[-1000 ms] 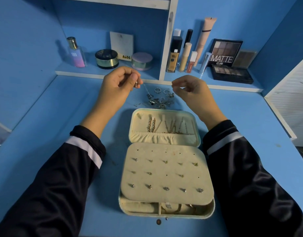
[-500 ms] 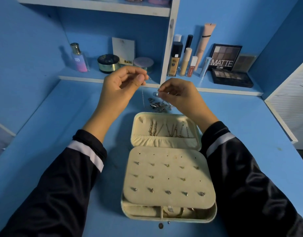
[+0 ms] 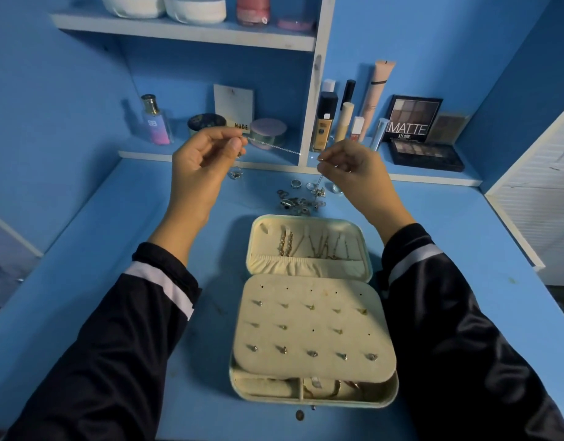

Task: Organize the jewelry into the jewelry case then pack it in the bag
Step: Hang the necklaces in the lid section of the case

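A thin silver chain [image 3: 276, 146] stretches in the air between my two hands, above the desk. My left hand [image 3: 201, 160] pinches one end and my right hand [image 3: 350, 168] pinches the other, with a short length dangling below the right fingers. The cream jewelry case [image 3: 311, 308] lies open on the blue desk below. Its lid holds gold chains above a gathered pocket, and its earring panel carries several studs. Several loose rings [image 3: 298, 198] lie in a pile behind the case, and one ring [image 3: 235, 174] lies apart to the left. No bag is in view.
A low shelf at the back holds a perfume bottle [image 3: 155, 124], round jars [image 3: 268, 132], foundation tubes [image 3: 327, 122] and eyeshadow palettes [image 3: 414, 120]. Jars stand on an upper shelf [image 3: 185, 33]. A small round item [image 3: 299, 415] lies in front of the case. A white panel [image 3: 542, 192] borders the desk's right side.
Both hands have risen and moved apart, drawing the chain out taut between them. The view has tilted up, showing the upper shelf.
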`<state>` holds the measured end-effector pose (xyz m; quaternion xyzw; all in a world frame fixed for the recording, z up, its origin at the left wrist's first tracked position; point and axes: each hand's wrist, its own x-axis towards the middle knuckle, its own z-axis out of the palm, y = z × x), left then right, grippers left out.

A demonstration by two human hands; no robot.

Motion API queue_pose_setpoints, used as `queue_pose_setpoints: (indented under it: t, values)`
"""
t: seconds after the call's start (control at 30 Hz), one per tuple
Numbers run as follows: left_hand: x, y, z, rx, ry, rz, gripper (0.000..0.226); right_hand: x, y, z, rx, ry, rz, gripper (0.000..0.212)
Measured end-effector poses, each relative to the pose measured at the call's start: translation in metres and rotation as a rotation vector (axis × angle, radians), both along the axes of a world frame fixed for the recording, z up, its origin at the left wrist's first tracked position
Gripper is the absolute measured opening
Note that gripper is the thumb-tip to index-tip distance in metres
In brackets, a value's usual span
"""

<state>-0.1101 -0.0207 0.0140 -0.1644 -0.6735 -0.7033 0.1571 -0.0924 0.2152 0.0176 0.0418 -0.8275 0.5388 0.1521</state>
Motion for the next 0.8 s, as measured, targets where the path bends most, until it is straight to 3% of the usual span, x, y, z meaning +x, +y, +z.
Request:
queue_pose_setpoints:
  t: [0.3,0.8]
  values:
    - [0.01,-0.002,0.007,-0.082,0.074,0.079,0.013,0.017,-0.007,0.03,-0.25,0.178,0.048,0.01]
    - [0.06,0.012,0.024,-0.093,0.068,-0.089,0.014,0.062,-0.024,0.081,-0.266,0.263,0.102,0.003]
